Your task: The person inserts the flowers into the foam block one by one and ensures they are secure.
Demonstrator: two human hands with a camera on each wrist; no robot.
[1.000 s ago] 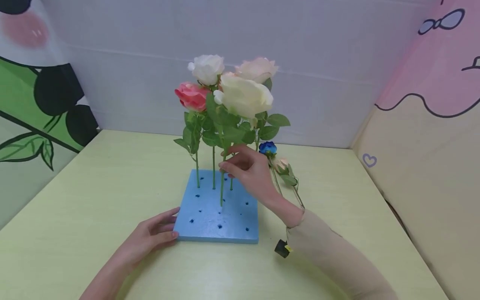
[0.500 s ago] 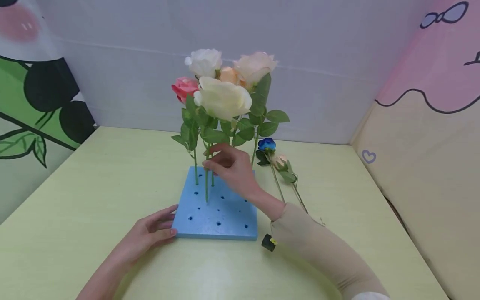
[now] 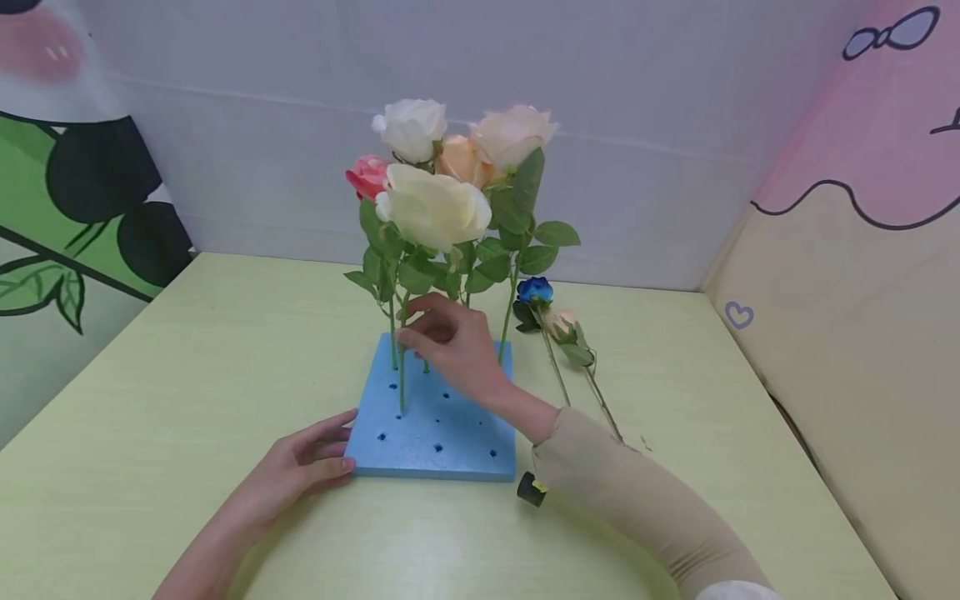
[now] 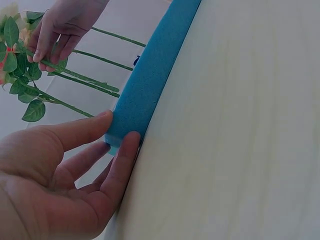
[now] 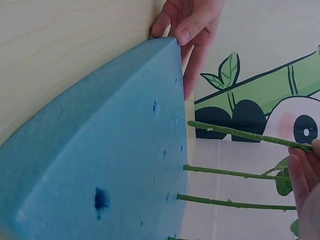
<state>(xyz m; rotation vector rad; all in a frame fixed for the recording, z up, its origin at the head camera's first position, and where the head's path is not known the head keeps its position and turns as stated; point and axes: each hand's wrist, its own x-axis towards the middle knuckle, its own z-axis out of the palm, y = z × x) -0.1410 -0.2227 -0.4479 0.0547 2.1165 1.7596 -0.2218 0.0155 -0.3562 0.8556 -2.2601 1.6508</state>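
My right hand (image 3: pixel 457 346) pinches the green stem of a cream rose (image 3: pixel 435 208), held upright above a blue foam board (image 3: pixel 457 458). The stem's lower end sits close to a small hole in the board's left part; whether it enters the hole I cannot tell. My left hand (image 3: pixel 303 467) rests at the board's front left corner, its fingers (image 4: pixel 127 150) touching the edge. Behind the cream rose, a coral-pink rose (image 3: pixel 366 175), a white rose (image 3: pixel 411 129), a peach rose (image 3: pixel 462 160) and a pale pink rose (image 3: pixel 513 135) stand in the board's back part.
On the table right of the board lie a blue rose (image 3: pixel 535 290) and a light peach rose (image 3: pixel 559 322) with their stems. A small black object (image 3: pixel 532 489) with a yellow mark is near my right sleeve. Painted walls and a pale cloth (image 3: pixel 637 167) surround the table.
My right hand has moved left with the cream rose, then its stem end came slightly down. The peach rose behind now shows more. My left hand stays at the board's corner.
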